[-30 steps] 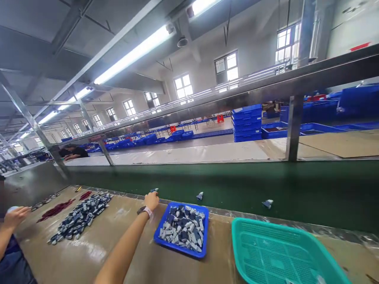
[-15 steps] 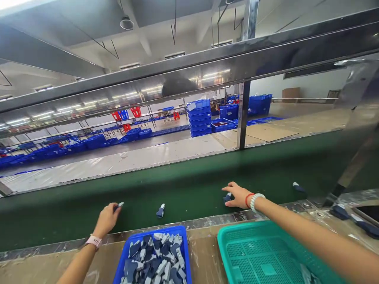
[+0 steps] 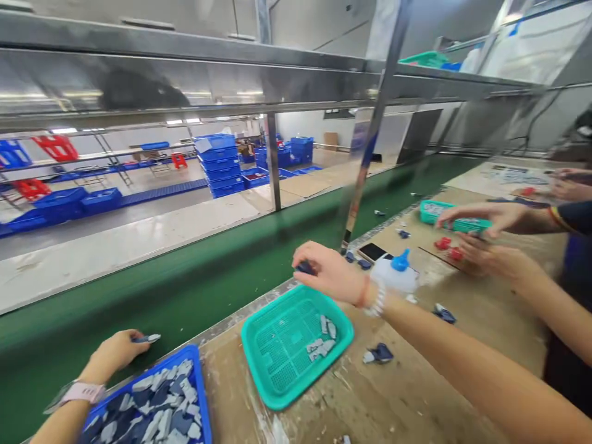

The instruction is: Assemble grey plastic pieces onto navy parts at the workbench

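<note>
My left hand (image 3: 115,350) rests at the near edge of the green conveyor belt (image 3: 185,290), fingers pinched on a small grey-blue part (image 3: 147,338) just above the blue tray (image 3: 152,407) of similar parts. My right hand (image 3: 326,271) hovers over the teal basket (image 3: 296,342), closed round a dark blue part (image 3: 305,267). A few grey parts (image 3: 322,345) lie in the basket. A watch is on my left wrist, bead bracelets on my right.
A co-worker's hands (image 3: 485,231) work at the right beside another teal basket (image 3: 451,216) and red pieces (image 3: 448,248). A white bottle with a blue cap (image 3: 395,272), a phone (image 3: 372,251) and loose dark parts (image 3: 379,353) lie on the bench. A steel shelf post (image 3: 370,142) stands behind.
The view swung right. My right hand lifted a part off the belt and came back over the teal basket. My left hand drew back to the blue tray, still holding its part.
</note>
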`<state>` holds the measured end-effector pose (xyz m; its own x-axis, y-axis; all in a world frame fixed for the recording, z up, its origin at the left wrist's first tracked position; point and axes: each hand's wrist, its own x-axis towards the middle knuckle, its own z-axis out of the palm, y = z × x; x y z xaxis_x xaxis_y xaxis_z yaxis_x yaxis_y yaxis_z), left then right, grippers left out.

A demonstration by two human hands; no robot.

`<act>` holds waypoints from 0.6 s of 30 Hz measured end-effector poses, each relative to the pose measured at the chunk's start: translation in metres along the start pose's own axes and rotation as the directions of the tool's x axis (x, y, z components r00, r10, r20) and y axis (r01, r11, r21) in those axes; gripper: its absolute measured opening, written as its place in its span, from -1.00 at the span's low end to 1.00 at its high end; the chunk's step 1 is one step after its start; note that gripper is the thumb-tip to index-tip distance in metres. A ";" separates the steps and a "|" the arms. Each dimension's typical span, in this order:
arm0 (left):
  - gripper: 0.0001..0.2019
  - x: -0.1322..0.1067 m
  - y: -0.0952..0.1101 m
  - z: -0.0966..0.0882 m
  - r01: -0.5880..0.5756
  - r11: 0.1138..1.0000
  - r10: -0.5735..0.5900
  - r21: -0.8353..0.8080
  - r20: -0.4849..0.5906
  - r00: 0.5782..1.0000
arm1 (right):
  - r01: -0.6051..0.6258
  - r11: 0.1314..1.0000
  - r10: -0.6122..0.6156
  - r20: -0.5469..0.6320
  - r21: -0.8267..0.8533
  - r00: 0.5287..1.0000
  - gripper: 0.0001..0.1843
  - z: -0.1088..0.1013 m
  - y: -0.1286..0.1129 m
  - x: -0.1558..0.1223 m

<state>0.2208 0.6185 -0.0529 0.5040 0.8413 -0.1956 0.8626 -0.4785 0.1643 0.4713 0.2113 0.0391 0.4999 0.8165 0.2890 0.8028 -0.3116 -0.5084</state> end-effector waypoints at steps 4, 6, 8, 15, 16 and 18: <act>-0.88 -0.010 0.017 -0.028 0.089 0.996 -0.088 -0.008 0.075 0.993 | -0.078 0.997 0.078 0.009 0.005 0.997 -0.86 -0.008 0.023 -0.133; -0.85 -0.028 0.047 -0.040 0.047 0.998 -0.047 -0.033 0.016 0.999 | -0.175 0.984 0.175 -0.007 -0.026 0.985 -0.76 0.016 0.042 -0.185; -0.70 -0.057 0.095 -0.045 -0.094 0.993 0.090 -0.077 -0.055 0.994 | -0.232 0.972 0.230 -0.043 -0.033 0.972 -0.74 0.047 0.060 -0.217; -0.76 -0.221 0.306 0.022 -0.849 0.478 0.864 -0.224 -0.054 0.501 | -0.302 0.952 0.303 -0.288 0.046 0.909 -0.26 0.088 0.089 -0.229; -0.75 -0.240 0.326 0.038 -0.881 0.417 0.901 -0.226 -0.024 0.433 | -0.297 0.954 0.297 -0.307 0.047 0.904 -0.26 0.086 0.092 -0.230; -0.74 -0.263 0.354 0.068 -0.912 0.354 0.934 -0.205 0.031 0.356 | -0.271 0.962 0.267 -0.362 0.042 0.893 -0.24 0.082 0.100 -0.237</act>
<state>0.3963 0.2107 -0.0087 0.9863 -0.1557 0.0538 -0.1635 -0.8853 0.4352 0.4069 0.0267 -0.1465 0.7786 0.4697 0.4162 0.6231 -0.5001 -0.6013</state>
